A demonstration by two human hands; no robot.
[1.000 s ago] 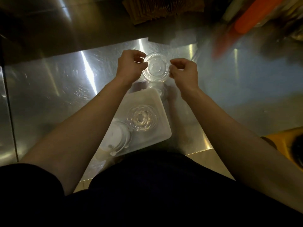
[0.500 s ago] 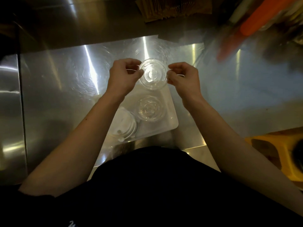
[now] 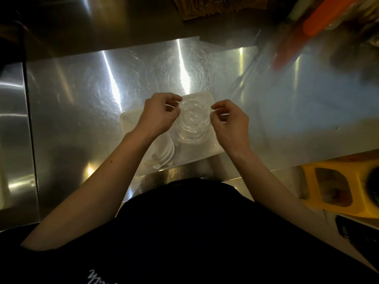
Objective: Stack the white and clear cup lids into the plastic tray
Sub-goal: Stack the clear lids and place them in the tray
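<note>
A white plastic tray [image 3: 207, 154] lies on the steel counter just in front of me. Inside it, a stack of white lids [image 3: 167, 154] sits at the near left and a stack of clear lids [image 3: 192, 138] at the right. I hold one clear lid [image 3: 194, 116] flat by its rim, directly over the clear stack. My left hand [image 3: 159, 115] pinches its left edge and my right hand [image 3: 229, 121] pinches its right edge. Whether this lid touches the stack below cannot be told.
The steel counter [image 3: 82, 111] spreads wide to the left and behind the tray. An orange object [image 3: 320, 21] and blurred clutter fill the far right. A yellow crate [image 3: 344, 187] stands low at the right, beside the counter edge.
Both hands have brought the clear lid back toward me and down, from beyond the tray's far edge to right over the clear stack.
</note>
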